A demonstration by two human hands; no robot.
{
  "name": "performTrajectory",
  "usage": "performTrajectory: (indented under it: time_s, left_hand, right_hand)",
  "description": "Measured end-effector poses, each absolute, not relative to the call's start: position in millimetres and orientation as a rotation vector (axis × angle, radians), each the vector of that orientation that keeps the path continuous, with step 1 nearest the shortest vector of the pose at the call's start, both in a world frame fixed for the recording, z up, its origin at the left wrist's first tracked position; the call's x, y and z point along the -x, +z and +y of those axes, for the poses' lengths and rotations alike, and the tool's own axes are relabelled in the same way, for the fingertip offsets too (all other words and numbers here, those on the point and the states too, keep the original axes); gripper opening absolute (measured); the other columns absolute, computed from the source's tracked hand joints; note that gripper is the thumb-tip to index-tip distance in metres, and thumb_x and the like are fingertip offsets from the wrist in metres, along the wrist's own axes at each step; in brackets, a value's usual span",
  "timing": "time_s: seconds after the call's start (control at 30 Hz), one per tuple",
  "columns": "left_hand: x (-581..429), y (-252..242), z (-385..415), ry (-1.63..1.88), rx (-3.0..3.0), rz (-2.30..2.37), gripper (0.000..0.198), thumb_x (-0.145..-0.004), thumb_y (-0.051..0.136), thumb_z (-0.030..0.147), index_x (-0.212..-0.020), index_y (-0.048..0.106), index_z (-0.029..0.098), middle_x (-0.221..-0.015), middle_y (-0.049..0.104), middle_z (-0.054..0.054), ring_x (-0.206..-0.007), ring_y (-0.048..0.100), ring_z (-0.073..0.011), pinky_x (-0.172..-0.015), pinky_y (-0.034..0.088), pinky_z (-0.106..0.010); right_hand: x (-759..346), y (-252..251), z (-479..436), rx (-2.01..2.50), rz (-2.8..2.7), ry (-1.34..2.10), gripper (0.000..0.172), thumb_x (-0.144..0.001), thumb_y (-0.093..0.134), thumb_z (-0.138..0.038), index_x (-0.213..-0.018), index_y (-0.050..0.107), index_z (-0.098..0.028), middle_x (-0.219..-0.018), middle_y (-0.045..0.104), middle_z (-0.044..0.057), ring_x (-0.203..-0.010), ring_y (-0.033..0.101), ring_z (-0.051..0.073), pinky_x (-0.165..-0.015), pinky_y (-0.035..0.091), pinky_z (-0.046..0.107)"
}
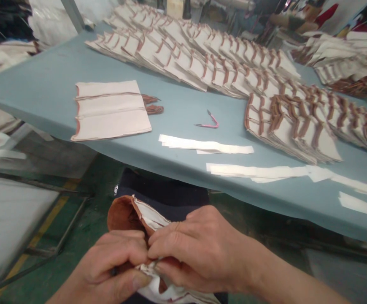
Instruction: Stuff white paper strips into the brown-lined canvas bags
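Observation:
Below the table's front edge, both my hands grip one work glove piece of cream cloth and brown leather. My left hand pinches it from the left with thumb and fingers closed. My right hand is closed over it from the right, fingertips meeting those of the left hand. Much of the glove is hidden under my fingers.
The blue-grey table carries a small stack of flat cream pieces, pink thread snips, white strips, and long overlapping rows of glove pieces across the back and right. A metal frame stands on the green floor at left.

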State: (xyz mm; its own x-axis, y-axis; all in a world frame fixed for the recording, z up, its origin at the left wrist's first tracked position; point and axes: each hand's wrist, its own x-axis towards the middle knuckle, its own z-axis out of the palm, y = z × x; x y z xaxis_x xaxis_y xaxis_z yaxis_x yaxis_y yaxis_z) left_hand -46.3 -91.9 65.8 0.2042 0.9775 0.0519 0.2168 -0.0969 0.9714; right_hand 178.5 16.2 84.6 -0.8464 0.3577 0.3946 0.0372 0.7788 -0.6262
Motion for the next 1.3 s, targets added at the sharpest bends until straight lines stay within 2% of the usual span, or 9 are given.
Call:
performTrajectory:
  time_s: [0.17, 0.27, 0.4, 0.57, 0.73, 0.87, 1.0, 1.17, 1.3]
  left_hand:
    - [46, 72, -86, 0.94, -1.649, 1.225, 0.058, -0.114, 0.059, 0.06, -0.072, 0.069, 0.022, -0.06, 0.064, 0.004, -0.056, 0.067, -0.0095, -0.059, 0.049, -0.015]
    - [46, 73, -86, 0.911, -1.641, 1.257, 0.055, -0.113, 0.062, 0.057, -0.071, 0.068, 0.022, -0.061, 0.065, 0.004, -0.057, 0.066, -0.01, -0.059, 0.049, -0.015]
    - [46, 66, -91, 0.881, -1.545, 1.239, 0.044, -0.111, 0.068, 0.048, -0.075, 0.072, 0.023, -0.066, 0.068, 0.004, -0.061, 0.067, -0.0116, -0.062, 0.049, -0.017]
    - [48, 57, -99, 0.814, -1.481, 1.269, 0.037, -0.11, 0.066, 0.045, -0.081, 0.076, 0.024, -0.073, 0.073, 0.005, -0.066, 0.067, -0.0114, -0.067, 0.046, -0.019]
    - [48, 54, -103, 0.852, -1.551, 1.396, 0.036, -0.105, 0.067, 0.036, -0.073, 0.07, 0.023, -0.065, 0.065, 0.008, -0.059, 0.057, -0.0094, -0.062, 0.04, -0.021]
    - [46, 53, -95, 0.846, -1.572, 1.467, 0.035, -0.102, 0.062, 0.031, -0.068, 0.063, 0.022, -0.061, 0.054, 0.009, -0.057, 0.052, -0.0094, -0.059, 0.037, -0.022]
    - [48, 63, -82, 0.763, -1.502, 1.415, 0.038, -0.103, 0.056, 0.035, -0.067, 0.056, 0.022, -0.061, 0.041, 0.009, -0.055, 0.041, -0.01, -0.052, 0.03, -0.022]
    - [49, 81, -72, 0.689, -1.412, 1.36, 0.037, -0.1, 0.055, 0.04, -0.069, 0.055, 0.021, -0.064, 0.045, 0.007, -0.059, 0.045, -0.0117, -0.053, 0.034, -0.021]
    - [48, 83, -70, 0.693, -1.308, 1.279, 0.035, -0.093, 0.062, 0.041, -0.066, 0.053, 0.021, -0.064, 0.042, 0.007, -0.058, 0.04, -0.011, -0.052, 0.033, -0.02]
  right_hand:
    - [-178, 88, 17, 0.252, -2.614, 0.654, 0.028, -0.116, 0.056, -0.026, -0.091, 0.067, -0.023, -0.079, 0.082, -0.003, -0.058, 0.068, 0.009, -0.048, 0.038, 0.028]
    - [-178, 100, 19, 0.189, -2.67, 0.596, 0.026, -0.112, 0.054, -0.014, -0.092, 0.07, -0.019, -0.078, 0.079, -0.002, -0.054, 0.062, 0.011, -0.046, 0.037, 0.032]
    - [-175, 104, 21, 0.215, -2.633, 0.579, 0.022, -0.105, 0.058, -0.012, -0.087, 0.069, -0.019, -0.068, 0.072, -0.003, -0.048, 0.054, 0.014, -0.045, 0.032, 0.034]
    - [-170, 95, 32, 0.343, -2.402, 1.213, 0.015, -0.089, 0.06, -0.013, -0.082, 0.07, -0.02, -0.068, 0.071, -0.006, -0.055, 0.057, 0.008, -0.054, 0.037, 0.021]
    - [-164, 102, 43, 0.45, -2.297, 1.649, 0.012, -0.077, 0.064, -0.007, -0.075, 0.068, -0.017, -0.061, 0.053, -0.012, -0.049, 0.041, 0.003, -0.055, 0.034, 0.016]
    - [-160, 108, 49, 0.508, -2.326, 1.707, 0.011, -0.08, 0.068, -0.006, -0.077, 0.07, -0.016, -0.059, 0.049, -0.012, -0.049, 0.04, 0.003, -0.057, 0.034, 0.016]
    - [-156, 115, 54, 0.519, -2.464, 1.586, 0.013, -0.087, 0.069, -0.006, -0.079, 0.072, -0.016, -0.06, 0.049, -0.011, -0.051, 0.041, 0.004, -0.057, 0.031, 0.018]
    - [-155, 125, 55, 0.509, -2.595, 1.478, 0.017, -0.093, 0.068, -0.006, -0.082, 0.07, -0.018, -0.066, 0.051, -0.008, -0.057, 0.042, 0.007, -0.059, 0.031, 0.021]
    - [-159, 124, 57, 0.401, -2.558, 1.639, 0.015, -0.093, 0.065, -0.006, -0.086, 0.067, -0.018, -0.068, 0.051, -0.009, -0.057, 0.042, 0.007, -0.058, 0.031, 0.02]
